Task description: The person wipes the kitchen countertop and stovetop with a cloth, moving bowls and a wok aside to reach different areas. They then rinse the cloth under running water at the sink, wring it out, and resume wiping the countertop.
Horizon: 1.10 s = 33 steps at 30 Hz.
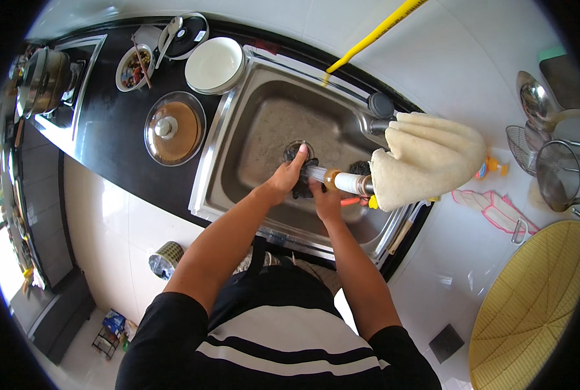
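Note:
Both hands are over the stainless steel sink (280, 112), under the stream from a faucet nozzle (348, 182). My left hand (288, 173) grips a dark, wet item (301, 189), its thumb pointing up near the drain (297, 146). My right hand (325, 195) is at the other side of the same dark item, close below the nozzle and partly hidden by water. What the item is cannot be told. A cream cloth (426, 156) hangs over the faucet. A dark scouring pad (360, 168) lies behind the nozzle.
Left of the sink are stacked white bowls (215, 64), a glass lid (175, 128), a bowl of food with chopsticks (135, 67) and a black lid with a spoon (185, 36). A pot (44, 83) stands on the stove. Strainers (558, 168) hang at right.

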Tool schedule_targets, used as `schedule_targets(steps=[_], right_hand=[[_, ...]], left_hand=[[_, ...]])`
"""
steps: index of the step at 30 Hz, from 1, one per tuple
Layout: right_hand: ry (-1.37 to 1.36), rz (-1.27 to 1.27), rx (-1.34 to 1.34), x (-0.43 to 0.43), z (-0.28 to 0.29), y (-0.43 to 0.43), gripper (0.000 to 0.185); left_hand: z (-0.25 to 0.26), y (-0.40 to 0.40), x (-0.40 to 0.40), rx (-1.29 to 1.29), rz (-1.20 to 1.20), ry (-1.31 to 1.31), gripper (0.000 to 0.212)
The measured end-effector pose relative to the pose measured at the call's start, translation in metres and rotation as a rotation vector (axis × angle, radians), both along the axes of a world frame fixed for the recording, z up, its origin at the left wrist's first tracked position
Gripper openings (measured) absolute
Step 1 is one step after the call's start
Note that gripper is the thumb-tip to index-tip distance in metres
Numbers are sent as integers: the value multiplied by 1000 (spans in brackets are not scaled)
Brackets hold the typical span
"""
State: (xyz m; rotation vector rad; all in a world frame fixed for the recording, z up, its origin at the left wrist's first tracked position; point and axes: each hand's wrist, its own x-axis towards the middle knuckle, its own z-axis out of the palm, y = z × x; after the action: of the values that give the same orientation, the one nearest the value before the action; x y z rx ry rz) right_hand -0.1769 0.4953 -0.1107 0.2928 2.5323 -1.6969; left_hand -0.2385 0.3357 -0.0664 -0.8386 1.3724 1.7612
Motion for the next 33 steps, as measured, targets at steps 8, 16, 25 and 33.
schedule_targets(steps=[8,16,25,33], right_hand=[[-51,-156,-296,1,16,3,28],[-256,-89,-221,-4,14,40,24],[256,151,159,-24,49,-12,17],[-62,-170,13,-36,30,-33,26]], left_hand=[[19,-26,9,-157,-184,180,37],[4,-54,13,-481,-101,453,50],[-24,-12,4,96,281,90,54],[35,22,6,67,231,-32,46]])
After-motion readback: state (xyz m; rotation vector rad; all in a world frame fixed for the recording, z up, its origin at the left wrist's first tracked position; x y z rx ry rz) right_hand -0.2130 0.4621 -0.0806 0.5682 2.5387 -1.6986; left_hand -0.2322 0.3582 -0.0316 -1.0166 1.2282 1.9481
